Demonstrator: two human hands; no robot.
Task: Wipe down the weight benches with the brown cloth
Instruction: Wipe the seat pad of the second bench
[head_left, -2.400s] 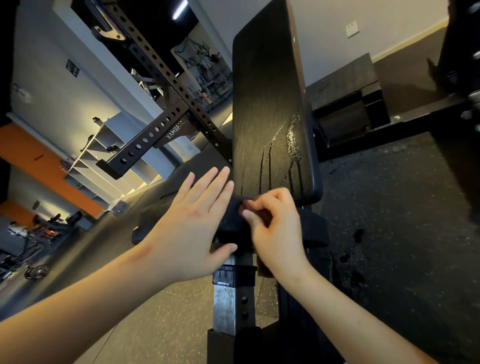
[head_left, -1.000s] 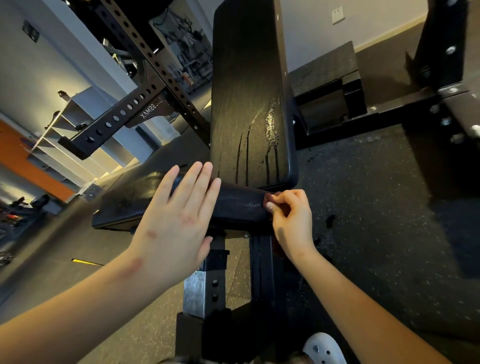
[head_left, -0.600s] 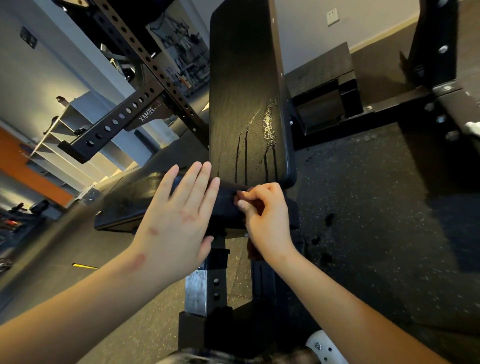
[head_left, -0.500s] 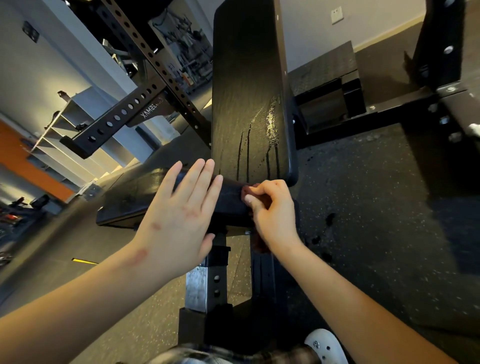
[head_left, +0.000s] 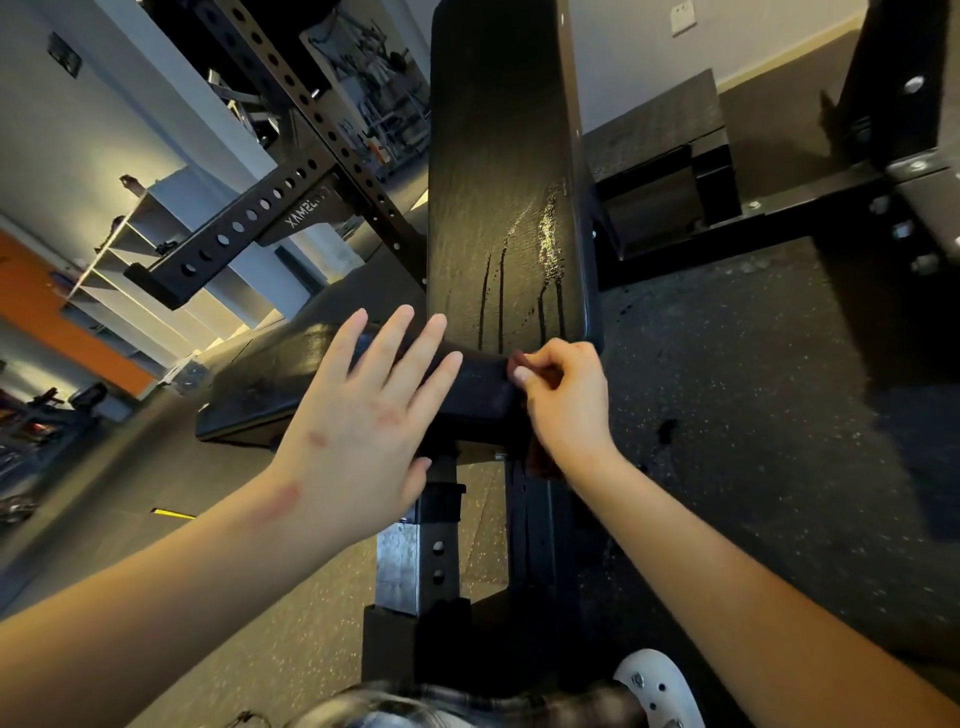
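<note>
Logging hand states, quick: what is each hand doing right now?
Left hand: open, fingers straight, flat against the seat pad.
Right hand: closed, fingers pinching the brown cloth at the pad's edge.

- The back pad is black, with shiny wet streaks that run down it.
- The seat pad is black too.
- The cloth is dark reddish brown.
- The floor is dark grey with pale speckles and one yellow mark.
- The rack beam is black, with a row of round holes and white letters.
- The wall band is orange.
- The shoe is white.
- The left hand has red marks.
</note>
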